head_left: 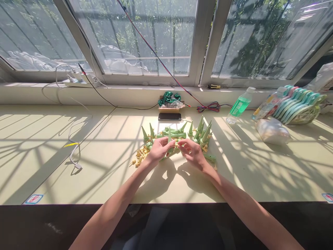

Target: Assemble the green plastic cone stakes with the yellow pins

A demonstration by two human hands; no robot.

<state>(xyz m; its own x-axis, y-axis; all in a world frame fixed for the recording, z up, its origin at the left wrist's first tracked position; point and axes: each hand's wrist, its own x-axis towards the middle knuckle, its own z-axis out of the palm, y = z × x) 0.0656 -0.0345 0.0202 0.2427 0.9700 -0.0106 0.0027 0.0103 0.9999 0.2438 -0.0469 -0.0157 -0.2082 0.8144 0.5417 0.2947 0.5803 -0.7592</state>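
Pinching green pointed plastic cone (169, 134), left hand (159, 149); right hand (191, 152) pinching small pale-green piece (177, 142), shape unclear; keep both aligned.

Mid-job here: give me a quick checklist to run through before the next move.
1. Left hand has a grip: ok, it appears to hold a green pointed piece.
2. Right hand firmly gripping a part: cannot tell, the fingertips hide it.
3. Yellow pieces within reach: ok, heaped beside the left hand.
4. Phone clear of both hands: ok, it lies behind the green parts.
5. Bottle clear of the right hand: ok, well apart, cap on.
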